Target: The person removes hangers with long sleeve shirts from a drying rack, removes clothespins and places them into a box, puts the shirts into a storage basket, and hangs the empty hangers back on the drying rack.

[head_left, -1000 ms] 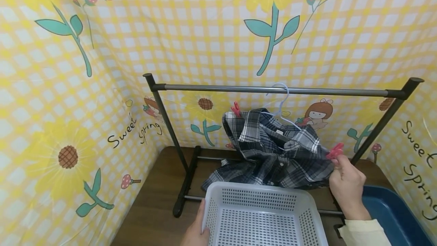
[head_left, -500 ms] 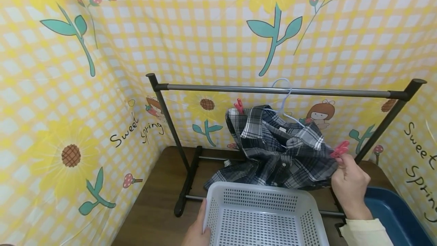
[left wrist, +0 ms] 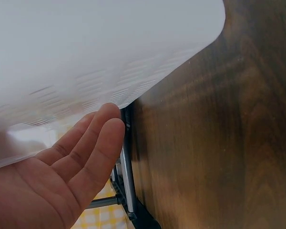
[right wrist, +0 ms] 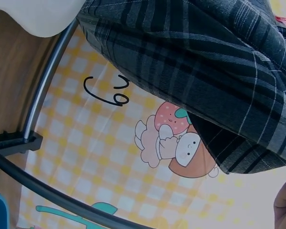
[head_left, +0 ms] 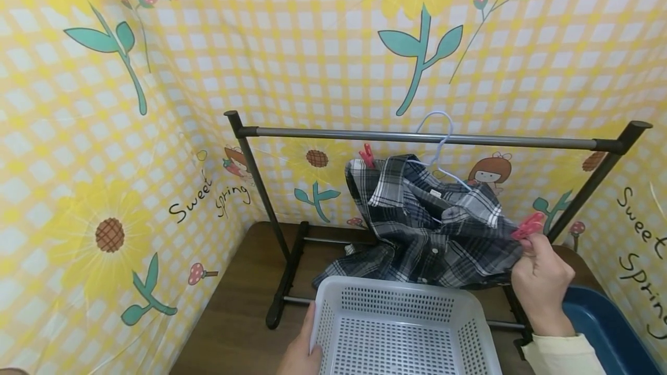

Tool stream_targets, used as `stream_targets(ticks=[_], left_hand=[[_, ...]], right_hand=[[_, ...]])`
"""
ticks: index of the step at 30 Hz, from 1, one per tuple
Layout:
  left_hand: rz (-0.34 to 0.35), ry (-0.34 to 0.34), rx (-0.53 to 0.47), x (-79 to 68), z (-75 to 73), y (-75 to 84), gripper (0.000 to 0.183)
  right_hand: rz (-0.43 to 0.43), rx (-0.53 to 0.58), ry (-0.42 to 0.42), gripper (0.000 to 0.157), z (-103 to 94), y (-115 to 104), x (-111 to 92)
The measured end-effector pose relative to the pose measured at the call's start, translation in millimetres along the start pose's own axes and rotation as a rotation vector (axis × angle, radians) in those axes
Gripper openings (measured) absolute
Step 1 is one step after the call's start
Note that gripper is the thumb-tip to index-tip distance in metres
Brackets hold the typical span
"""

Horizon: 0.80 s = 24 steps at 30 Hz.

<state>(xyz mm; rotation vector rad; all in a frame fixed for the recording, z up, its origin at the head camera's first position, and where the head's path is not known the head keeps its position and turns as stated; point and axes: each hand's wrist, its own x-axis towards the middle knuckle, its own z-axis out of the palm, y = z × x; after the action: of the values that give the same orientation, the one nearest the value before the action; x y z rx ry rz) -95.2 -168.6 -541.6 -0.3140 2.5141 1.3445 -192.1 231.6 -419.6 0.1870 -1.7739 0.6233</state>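
Note:
A dark plaid shirt (head_left: 448,247) hangs on a pale hanger (head_left: 443,143), crumpled and low on its left side. One red clothespin (head_left: 367,156) sits on its left shoulder, another red clothespin (head_left: 528,226) on the right. Right below the second clothespin, my right hand (head_left: 542,282) pinches the shirt's shoulder edge; only part of that hand shows in the right wrist view. My left hand (head_left: 302,346) holds a light grey perforated basket (head_left: 325,328) by its left side. In the left wrist view, the fingers lie along the basket's outside, with the thumb mostly hidden.
A dark metal clothes rack (head_left: 354,135) stands on the brown wooden table (head_left: 224,305), its bar carrying the hanger hook. Beyond my right forearm is a blue tub (head_left: 599,311). Yellow checked cloth (head_left: 302,74) with printed flowers surrounds the table.
My right hand has moved slightly right, drawing the shirt's shoulder and clothespin with it. The hanger has risen and shifted right, its hook higher above the bar. The basket stays almost still.

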Motion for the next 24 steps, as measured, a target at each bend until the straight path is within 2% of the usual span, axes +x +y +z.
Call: stream_targets(ticks=[7, 16, 24], left_hand=[[0.059, 0.034, 0.03, 1.5, 0.2, -5.7, 0.079], [-0.035, 0.019, 0.012, 3.2, 2.0, -2.3, 0.079], [-0.04, 0.011, 0.007, 3.1, 1.1, -2.1, 0.078]], right_hand=[[-0.018, -0.003, -0.021, 0.019, -3.6, 0.2, -0.4], [-0.049, 0.012, -0.016, 0.024, -4.9, 0.4, -2.4], [-0.036, 0.014, -0.052, 0.025, -10.4, -4.8, -5.8]])
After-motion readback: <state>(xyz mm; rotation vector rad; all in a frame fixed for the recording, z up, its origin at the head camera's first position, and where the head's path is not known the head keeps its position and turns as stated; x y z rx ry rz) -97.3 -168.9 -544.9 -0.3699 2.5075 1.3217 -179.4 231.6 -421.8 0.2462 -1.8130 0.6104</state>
